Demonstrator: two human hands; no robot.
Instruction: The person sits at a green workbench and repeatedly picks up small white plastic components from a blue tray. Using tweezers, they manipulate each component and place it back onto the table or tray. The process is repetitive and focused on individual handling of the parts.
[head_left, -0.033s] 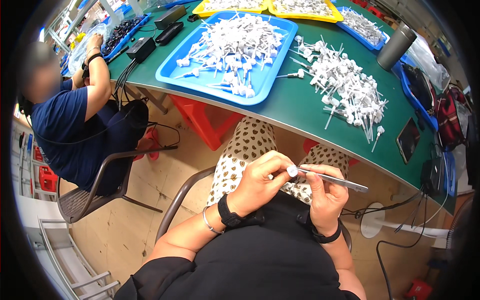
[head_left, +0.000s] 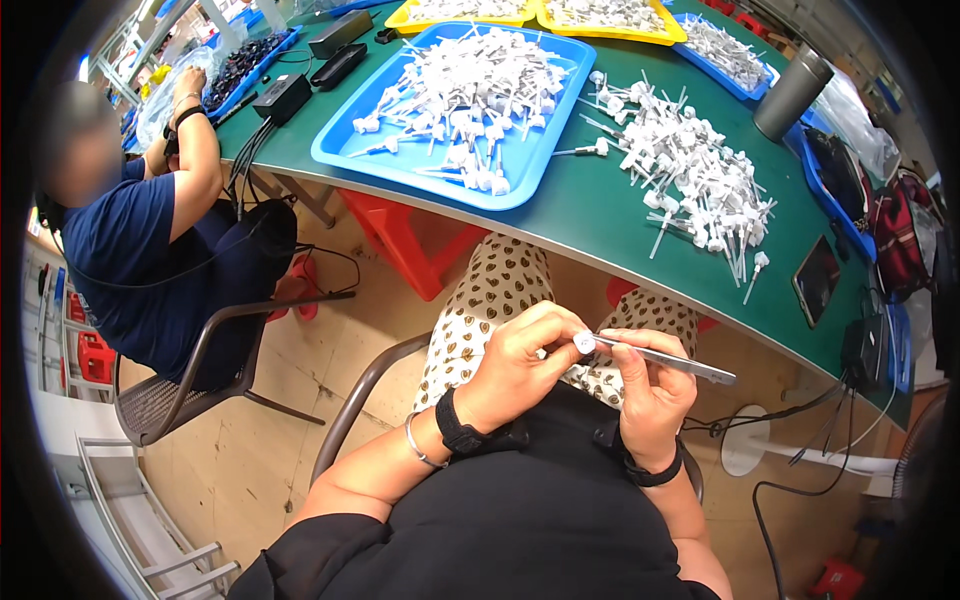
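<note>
Over my lap, my left hand pinches a small white plastic pump head between thumb and fingers, its round end showing. Close beside it, my right hand grips slim metal tweezers, their wide end sticking out to the right. The tips meet the white piece or lie right by it; the fingers partly hide the contact. On the green table lies a loose heap of similar white pump heads with thin tubes. More of them fill a blue tray to its left.
Yellow trays and another blue tray of white parts stand farther back. At the right are a grey flask, a phone and cables. A co-worker sits at the left. A red stool stands under the table.
</note>
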